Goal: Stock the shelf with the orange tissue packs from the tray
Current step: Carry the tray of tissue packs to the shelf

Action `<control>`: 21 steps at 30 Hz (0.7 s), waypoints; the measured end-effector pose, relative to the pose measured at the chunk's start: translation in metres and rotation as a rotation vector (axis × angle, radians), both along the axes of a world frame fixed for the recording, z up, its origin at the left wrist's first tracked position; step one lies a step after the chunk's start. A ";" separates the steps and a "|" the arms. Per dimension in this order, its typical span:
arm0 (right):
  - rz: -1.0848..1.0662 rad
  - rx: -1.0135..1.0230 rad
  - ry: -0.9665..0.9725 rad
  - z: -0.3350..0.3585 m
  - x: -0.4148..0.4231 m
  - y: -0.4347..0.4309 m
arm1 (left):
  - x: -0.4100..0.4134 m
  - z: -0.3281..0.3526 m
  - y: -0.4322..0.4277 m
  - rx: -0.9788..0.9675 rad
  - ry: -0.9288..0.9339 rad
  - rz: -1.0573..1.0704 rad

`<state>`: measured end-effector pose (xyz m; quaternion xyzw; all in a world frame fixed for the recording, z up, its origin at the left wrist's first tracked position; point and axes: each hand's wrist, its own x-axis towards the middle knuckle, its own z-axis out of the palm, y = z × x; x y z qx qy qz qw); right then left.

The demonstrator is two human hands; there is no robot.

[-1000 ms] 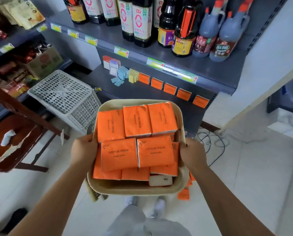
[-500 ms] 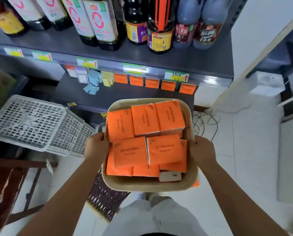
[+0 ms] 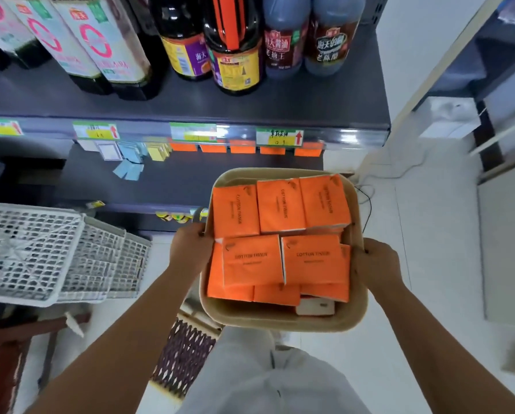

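A small shop aisle with a white tiled floor (image 3: pixel 414 339) and dark grey shelving: I stand at the lower shelf (image 3: pixel 175 183) with a beige tray (image 3: pixel 280 319) held out at waist height, its far edge over the front of that shelf. The orange tissue packs (image 3: pixel 251 259) fill the tray: flat, glossy rectangles printed "COTTON TISSUE" in dark letters, three side by side along the far edge, two lying crosswise nearer me, and more orange packs layered underneath. A single white pack (image 3: pixel 314 306) shows at the near right corner.

My left hand (image 3: pixel 190 249) grips the tray's left rim, fingers curled over the edge; my right hand (image 3: pixel 376 264) grips the right rim the same way.

At the back of the lower shelf a row of orange packs (image 3: pixel 243 148) stands on edge, partly hidden by the shelf lip above. To their left are yellow packs (image 3: pixel 157 151) and loose blue packs (image 3: pixel 127 170).

Price labels (image 3: pixel 277 137) with red arrows line the upper shelf's edge, and sauce bottles (image 3: pixel 235 55) stand above them.

A white plastic crate (image 3: pixel 35 252) lies at left, beside the shelf, and a dark patterned mat (image 3: pixel 184 354) lies on the floor below my left arm.
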<state>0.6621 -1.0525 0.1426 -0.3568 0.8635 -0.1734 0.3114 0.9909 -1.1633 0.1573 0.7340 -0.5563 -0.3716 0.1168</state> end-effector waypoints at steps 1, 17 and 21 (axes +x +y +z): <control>-0.019 0.003 -0.006 -0.001 -0.001 -0.001 | -0.003 -0.003 -0.005 0.002 0.019 -0.011; -0.386 0.056 -0.005 -0.035 0.034 -0.016 | 0.000 -0.062 -0.095 0.031 0.142 -0.301; -0.402 0.057 -0.035 -0.054 0.043 -0.006 | 0.012 -0.086 -0.091 0.023 0.138 -0.326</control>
